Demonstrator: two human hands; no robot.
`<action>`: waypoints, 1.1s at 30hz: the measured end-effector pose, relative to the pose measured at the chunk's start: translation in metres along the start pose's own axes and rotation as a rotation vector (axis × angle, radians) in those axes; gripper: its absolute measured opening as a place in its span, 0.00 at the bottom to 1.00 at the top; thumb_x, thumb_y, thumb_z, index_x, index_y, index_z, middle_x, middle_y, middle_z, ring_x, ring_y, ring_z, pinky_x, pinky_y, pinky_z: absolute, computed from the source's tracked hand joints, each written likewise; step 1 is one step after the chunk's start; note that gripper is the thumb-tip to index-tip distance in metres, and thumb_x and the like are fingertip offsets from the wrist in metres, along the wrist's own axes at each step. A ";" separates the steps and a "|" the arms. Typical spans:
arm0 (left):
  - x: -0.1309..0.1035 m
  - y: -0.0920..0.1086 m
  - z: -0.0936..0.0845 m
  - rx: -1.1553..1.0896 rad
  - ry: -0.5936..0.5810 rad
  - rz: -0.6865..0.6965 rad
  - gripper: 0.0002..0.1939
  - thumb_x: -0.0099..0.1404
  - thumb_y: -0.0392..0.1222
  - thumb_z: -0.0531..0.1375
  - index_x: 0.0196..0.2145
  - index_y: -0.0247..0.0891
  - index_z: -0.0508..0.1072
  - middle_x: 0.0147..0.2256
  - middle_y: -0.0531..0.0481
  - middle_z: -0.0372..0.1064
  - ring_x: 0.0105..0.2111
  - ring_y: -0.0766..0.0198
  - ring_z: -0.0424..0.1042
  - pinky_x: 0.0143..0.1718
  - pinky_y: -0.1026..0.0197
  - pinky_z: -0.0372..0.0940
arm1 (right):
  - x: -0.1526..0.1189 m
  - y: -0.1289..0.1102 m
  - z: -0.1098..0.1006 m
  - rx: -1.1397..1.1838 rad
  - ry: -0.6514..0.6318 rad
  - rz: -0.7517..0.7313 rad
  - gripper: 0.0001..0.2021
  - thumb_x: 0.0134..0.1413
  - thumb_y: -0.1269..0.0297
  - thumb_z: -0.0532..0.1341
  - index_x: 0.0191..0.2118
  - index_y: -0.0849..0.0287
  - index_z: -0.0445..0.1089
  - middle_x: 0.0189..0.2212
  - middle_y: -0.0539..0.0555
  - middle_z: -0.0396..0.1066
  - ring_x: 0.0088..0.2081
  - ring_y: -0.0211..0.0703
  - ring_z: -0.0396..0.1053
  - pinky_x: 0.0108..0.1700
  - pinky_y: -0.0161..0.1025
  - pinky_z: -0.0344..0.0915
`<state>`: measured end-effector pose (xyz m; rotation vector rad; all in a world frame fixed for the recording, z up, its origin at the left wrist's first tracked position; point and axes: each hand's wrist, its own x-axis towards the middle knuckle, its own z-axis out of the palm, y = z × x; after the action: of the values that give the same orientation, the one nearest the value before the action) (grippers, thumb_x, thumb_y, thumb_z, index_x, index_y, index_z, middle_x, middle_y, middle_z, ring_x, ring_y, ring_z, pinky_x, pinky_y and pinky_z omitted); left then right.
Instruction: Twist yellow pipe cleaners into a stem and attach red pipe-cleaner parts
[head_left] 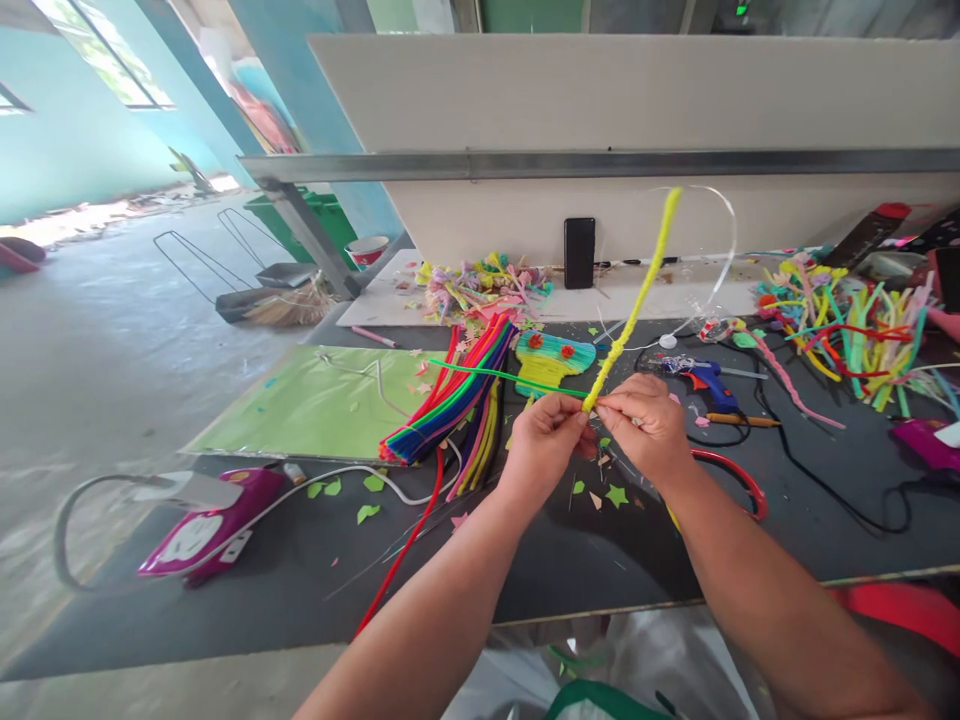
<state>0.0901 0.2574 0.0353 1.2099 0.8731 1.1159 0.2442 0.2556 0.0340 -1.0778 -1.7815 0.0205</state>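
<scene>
My left hand (547, 445) is closed in a pinch around the lower end of a fuzzy yellow pipe cleaner (637, 310), which stands up tilted to the right and looks thicker and twisted lower down. Close beside it, my right hand (649, 425) is also pinched, its fingertips at the base of the yellow stem. A thin green pipe cleaner (510, 378) runs from the left into this same spot, where its end meets my right fingertips. Fingers hide the exact joint. Behind the hands lies a blue and yellow pipe-cleaner piece (551, 362) with two red flowers.
A bundle of coloured pipe cleaners (450, 400) lies left, over a green sheet (300, 400). To the right are a blue glue gun (705, 380), cables and a pile of stems (862, 330). A phone (579, 253) leans at the back; a purple box (214, 525) sits front left.
</scene>
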 end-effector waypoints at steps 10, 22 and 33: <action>-0.005 -0.007 -0.007 0.913 0.110 0.543 0.09 0.63 0.35 0.53 0.27 0.39 0.69 0.25 0.49 0.67 0.28 0.65 0.68 0.33 0.64 0.59 | -0.002 -0.005 0.005 0.179 -0.019 0.135 0.05 0.51 0.68 0.62 0.28 0.54 0.76 0.26 0.52 0.73 0.32 0.44 0.68 0.39 0.44 0.64; -0.001 -0.013 -0.001 0.718 0.082 0.385 0.06 0.64 0.38 0.54 0.33 0.39 0.70 0.28 0.49 0.70 0.30 0.64 0.70 0.34 0.63 0.63 | -0.006 -0.004 0.012 0.361 0.001 0.479 0.10 0.52 0.61 0.61 0.24 0.59 0.70 0.23 0.49 0.66 0.27 0.39 0.63 0.31 0.37 0.61; 0.004 0.000 -0.006 -0.174 -0.294 -0.158 0.16 0.60 0.52 0.59 0.32 0.34 0.70 0.24 0.52 0.66 0.19 0.71 0.64 0.21 0.67 0.62 | 0.004 -0.008 -0.001 0.294 -0.088 0.338 0.07 0.53 0.66 0.61 0.25 0.57 0.72 0.27 0.50 0.70 0.31 0.40 0.68 0.37 0.37 0.63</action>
<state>0.0852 0.2629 0.0346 1.1052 0.6219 0.8425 0.2397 0.2530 0.0408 -1.1603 -1.5924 0.5272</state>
